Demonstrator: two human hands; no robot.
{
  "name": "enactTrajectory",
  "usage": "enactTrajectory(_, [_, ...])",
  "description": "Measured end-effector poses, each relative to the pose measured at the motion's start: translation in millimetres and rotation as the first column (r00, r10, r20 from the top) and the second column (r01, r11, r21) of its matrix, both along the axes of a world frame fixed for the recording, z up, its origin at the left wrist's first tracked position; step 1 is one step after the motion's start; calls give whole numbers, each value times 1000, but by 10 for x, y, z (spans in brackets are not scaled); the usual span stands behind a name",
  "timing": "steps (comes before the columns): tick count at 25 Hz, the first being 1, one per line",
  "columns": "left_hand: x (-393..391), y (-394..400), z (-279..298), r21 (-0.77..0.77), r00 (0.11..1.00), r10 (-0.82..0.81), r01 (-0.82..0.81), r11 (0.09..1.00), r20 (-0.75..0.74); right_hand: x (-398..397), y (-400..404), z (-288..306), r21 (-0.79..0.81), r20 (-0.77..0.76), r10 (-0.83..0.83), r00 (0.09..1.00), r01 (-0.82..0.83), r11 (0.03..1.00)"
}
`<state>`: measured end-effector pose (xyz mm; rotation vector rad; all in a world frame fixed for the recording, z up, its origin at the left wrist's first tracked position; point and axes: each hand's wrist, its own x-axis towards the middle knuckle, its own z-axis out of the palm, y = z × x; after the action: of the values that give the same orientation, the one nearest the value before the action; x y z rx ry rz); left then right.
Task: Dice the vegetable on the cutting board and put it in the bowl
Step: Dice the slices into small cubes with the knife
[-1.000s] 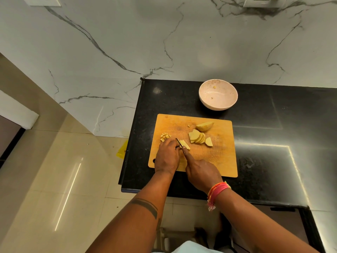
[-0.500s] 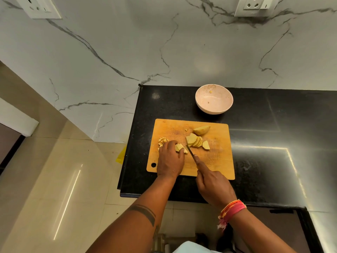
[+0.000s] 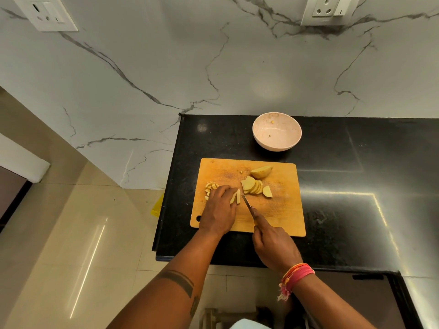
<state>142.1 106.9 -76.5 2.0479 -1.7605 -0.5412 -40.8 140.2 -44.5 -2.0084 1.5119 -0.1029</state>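
While the left hand (image 3: 219, 211) lies over the near left part of the wooden cutting board (image 3: 282, 210), its fingers are curled down onto a few pale potato strips (image 3: 235, 197), pinning them against the wood. Just to the right of those strips, the right hand (image 3: 274, 248) grips the handle of a small knife (image 3: 247, 202), forefinger stretched along the top of it. The blade points away from the person, and its tip sits close beside the strips; I cannot tell whether the edge touches them.

Beyond the left hand's knuckles, at the board's left edge, lies a small heap of potato dice (image 3: 210, 187). Near the middle of the board a fanned row of potato slices (image 3: 253, 185) leans together, with one loose end slice (image 3: 267, 191) just beside it on the right. A larger uncut potato wedge (image 3: 261, 172) rests farther back, apart from the slices.

Behind the board, well clear of it, a pale pink bowl (image 3: 276, 131) stands on the black counter (image 3: 344, 186), with only a few tiny specks inside. The board sits near the counter's left end, its hanging hole at the near left corner. A marble-patterned wall (image 3: 166, 67) rises behind, carrying two white socket plates, one at the upper left (image 3: 45, 14) and one at the upper right (image 3: 329, 8). A pink and orange thread band (image 3: 295, 275) circles the right wrist.
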Motion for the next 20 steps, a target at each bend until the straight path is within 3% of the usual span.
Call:
enactTrajectory(6, [-128, 58, -1, 60, 969, 218, -213, 975, -112, 170, -6, -35, 24, 43, -26, 999, 25, 999])
enactTrajectory(14, [-204, -35, 53, 77, 981, 193, -193, 978, 4, 127, -73, 15, 36, 96, -85, 992, 82, 996])
enactTrajectory(20, [-164, -38, 80, 124, 983, 176, -170, 978, -46, 211, -115, 1, 20, 69, -39, 997, 37, 999])
